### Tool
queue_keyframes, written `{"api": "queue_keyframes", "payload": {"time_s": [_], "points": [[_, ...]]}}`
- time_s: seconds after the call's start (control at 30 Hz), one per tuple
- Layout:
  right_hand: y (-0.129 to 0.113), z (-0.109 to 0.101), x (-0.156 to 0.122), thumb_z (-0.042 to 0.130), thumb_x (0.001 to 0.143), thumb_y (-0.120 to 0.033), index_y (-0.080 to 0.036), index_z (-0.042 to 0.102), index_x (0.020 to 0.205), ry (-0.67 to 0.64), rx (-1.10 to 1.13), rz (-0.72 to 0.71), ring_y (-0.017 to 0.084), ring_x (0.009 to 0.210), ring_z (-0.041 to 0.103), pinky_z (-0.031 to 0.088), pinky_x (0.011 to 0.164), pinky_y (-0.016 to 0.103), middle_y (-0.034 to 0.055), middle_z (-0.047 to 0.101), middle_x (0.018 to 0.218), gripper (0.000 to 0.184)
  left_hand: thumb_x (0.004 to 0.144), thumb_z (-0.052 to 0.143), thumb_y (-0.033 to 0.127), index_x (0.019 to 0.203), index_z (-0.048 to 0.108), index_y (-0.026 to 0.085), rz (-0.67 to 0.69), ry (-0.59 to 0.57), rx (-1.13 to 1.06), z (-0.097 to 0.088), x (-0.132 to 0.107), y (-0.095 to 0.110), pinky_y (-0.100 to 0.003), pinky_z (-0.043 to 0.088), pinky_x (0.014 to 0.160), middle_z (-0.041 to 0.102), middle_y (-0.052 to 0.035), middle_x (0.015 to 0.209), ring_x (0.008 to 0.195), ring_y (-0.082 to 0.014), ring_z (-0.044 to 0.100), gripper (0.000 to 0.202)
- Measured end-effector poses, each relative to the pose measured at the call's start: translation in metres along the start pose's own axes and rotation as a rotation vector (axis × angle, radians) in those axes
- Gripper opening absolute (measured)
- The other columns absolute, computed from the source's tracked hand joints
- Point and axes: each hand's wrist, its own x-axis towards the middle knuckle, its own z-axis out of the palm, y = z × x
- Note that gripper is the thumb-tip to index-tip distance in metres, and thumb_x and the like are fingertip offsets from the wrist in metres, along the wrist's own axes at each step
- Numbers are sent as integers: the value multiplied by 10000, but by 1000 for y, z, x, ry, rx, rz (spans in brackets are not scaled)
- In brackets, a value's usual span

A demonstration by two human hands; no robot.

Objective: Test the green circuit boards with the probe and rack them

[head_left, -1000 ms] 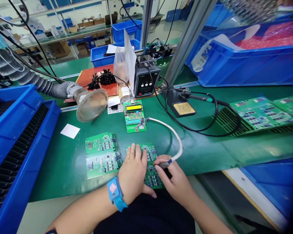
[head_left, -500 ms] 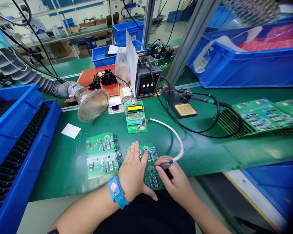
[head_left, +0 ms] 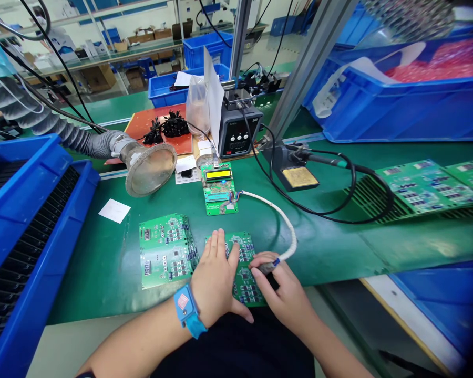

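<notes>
My left hand (head_left: 216,283), with a blue wrist strap (head_left: 187,307), lies spread over a green circuit board (head_left: 246,291) near the table's front edge, covering much of it. My right hand (head_left: 281,289) is closed on a probe (head_left: 267,267) at the end of a white sleeved cable (head_left: 287,226). The probe's tip is at the right part of that board; its exact contact point is hidden by my fingers. The cable runs to a small green tester board (head_left: 219,189) with a lit yellow display. A second circuit board (head_left: 167,249) lies to the left of my left hand.
A soldering station (head_left: 240,128) and an iron in its stand (head_left: 299,176) are at the back. A fume extraction nozzle (head_left: 152,168) hangs at the left, beside blue bins (head_left: 69,210). More circuit boards (head_left: 429,184) sit at the right, below a large blue bin (head_left: 402,113).
</notes>
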Motion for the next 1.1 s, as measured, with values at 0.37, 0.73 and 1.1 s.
{"api": "queue_keyframes", "payload": {"time_s": [0.37, 0.73, 1.1], "points": [[0, -7, 3, 516, 906, -247, -224, 595, 919, 6, 128, 55, 220, 927, 625, 521, 822, 365, 63, 646, 908, 83, 370, 825, 718, 1437, 303, 52, -22, -34, 34, -3, 1, 3, -549, 257, 1118, 151, -321, 1511, 1399, -450, 136, 1362], [23, -1, 52, 517, 874, -424, -200, 608, 1017, 34, 235, 347, 235, 922, 651, 506, 864, 401, 85, 701, 958, 281, 417, 815, 713, 1409, 366, 81, -16, 300, 170, -70, -62, -67, -650, 178, 1095, 336, -309, 1435, 1348, -488, 271, 1259], [27, 5, 52, 485, 889, -375, -202, 607, 994, -22, 76, 245, 246, 955, 633, 494, 865, 412, 90, 681, 980, 236, 667, 759, 620, 1411, 409, 160, 63, 371, 115, -39, -63, -52, -638, 258, 1075, 308, -209, 1500, 1381, -441, 240, 942]]}}
